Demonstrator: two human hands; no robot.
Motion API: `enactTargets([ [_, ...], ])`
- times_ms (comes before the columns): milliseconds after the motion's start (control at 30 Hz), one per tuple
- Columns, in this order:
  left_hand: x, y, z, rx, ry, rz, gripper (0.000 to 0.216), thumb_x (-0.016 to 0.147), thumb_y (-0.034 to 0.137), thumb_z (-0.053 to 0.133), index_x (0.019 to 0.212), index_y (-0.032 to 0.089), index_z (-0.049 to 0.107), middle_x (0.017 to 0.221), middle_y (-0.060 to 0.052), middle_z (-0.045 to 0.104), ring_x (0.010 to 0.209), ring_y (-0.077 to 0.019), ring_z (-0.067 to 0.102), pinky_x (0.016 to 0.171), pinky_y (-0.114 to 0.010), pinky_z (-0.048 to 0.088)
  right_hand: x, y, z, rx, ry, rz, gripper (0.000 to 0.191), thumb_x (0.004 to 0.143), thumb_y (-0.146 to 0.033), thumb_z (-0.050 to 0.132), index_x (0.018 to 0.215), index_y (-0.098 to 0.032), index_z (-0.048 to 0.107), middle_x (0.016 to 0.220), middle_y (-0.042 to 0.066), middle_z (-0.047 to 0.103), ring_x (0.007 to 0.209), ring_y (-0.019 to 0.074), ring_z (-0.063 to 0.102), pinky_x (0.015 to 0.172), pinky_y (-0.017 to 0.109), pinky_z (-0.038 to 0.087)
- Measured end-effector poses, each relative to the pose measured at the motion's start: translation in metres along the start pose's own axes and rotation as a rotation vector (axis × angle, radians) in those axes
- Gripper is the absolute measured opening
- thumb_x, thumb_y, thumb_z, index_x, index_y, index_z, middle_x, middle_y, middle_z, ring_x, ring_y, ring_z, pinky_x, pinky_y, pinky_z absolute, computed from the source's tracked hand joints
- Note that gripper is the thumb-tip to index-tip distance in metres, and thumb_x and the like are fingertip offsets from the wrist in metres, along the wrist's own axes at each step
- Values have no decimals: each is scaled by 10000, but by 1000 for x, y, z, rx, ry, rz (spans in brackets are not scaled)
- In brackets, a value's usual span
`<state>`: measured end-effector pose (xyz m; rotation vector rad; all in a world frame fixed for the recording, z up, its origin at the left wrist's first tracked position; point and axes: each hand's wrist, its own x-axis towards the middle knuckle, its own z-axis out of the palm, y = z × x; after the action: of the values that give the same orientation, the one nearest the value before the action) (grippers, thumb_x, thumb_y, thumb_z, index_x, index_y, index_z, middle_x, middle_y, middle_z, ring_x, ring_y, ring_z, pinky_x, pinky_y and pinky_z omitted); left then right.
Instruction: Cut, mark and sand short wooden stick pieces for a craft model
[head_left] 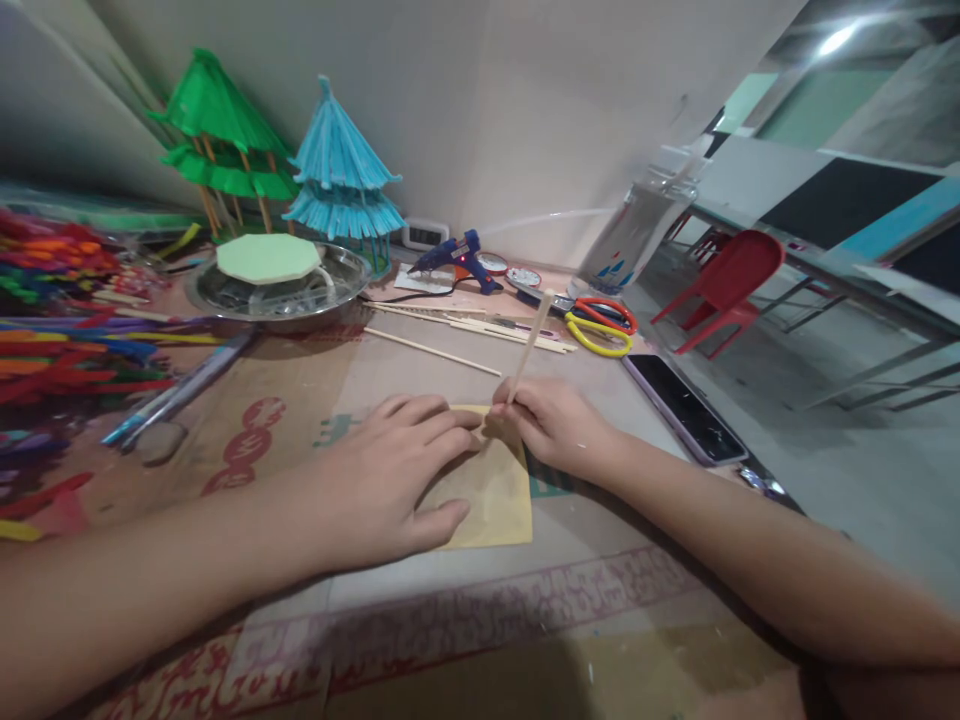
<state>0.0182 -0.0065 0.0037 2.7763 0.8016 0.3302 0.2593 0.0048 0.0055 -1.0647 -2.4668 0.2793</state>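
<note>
A yellow paper sheet lies on the table in front of me. My left hand rests flat on it, fingers stretched out, pressing it down. My right hand is closed in a pinch on a thin wooden stick, held upright and tilted away, its lower end touching the sheet's far edge near my left fingertips.
A phone lies to the right near the table edge. Scissors, a blue glue gun, loose wooden sticks and a metal tray with a green disc lie beyond. Green and blue stick pagodas stand at the back; coloured sticks are piled at left.
</note>
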Motion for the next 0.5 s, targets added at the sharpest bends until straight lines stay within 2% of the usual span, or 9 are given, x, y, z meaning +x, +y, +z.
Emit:
enactTargets([
  [300,-2,-1,3,8,21,6,394,908,402,584,1250,210,626,1416,-98,609,1287,-343,506,1071,-539,398,-1,2,0,62,30,84,206,993,-230,456,844,-194,593,734,30,681,668,160,629,634,242,438],
  [500,0,-2,3,20,18,13,444,916,417,577,1304,203,606,1384,-108,624,1271,-338,514,1074,-539,397,0,1,1,31,25,45,213,985,-230,449,846,-190,605,747,45,688,688,170,632,648,253,438],
])
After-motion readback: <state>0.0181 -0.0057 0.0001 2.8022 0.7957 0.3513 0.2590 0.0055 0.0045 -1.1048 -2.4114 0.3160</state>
